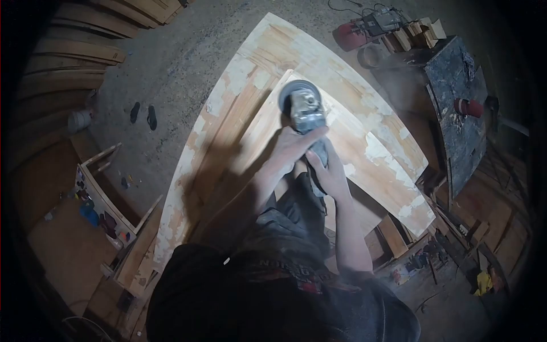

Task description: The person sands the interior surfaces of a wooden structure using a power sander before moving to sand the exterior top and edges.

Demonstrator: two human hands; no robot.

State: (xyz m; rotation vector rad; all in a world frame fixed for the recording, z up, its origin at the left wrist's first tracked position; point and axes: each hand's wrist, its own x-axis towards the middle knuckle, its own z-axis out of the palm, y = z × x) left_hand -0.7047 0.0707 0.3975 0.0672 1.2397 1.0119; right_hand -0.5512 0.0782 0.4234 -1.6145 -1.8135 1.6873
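Observation:
My left hand (pixel 289 147) is closed round the front part of an angle grinder (pixel 307 111), just behind its metal head. My right hand (pixel 330 171) wraps the grinder's body lower down, nearer to me. The grinder's round disc (pixel 292 94) lies over the upper corner of a pale wooden panel (pixel 353 148), whose surface has whitish patches. Beneath that panel is a larger curved wooden piece (pixel 228 91) with similar patches. Whether the disc touches the wood cannot be made out.
Curved wooden parts (pixel 85 57) are stacked at the upper left. Two dark sandals (pixel 152 117) lie on the floor. A dark worktable (pixel 461 125) with a red object (pixel 468 107) stands at the right; a red-and-grey machine (pixel 350 35) is behind. A wooden frame (pixel 105 199) is at the left.

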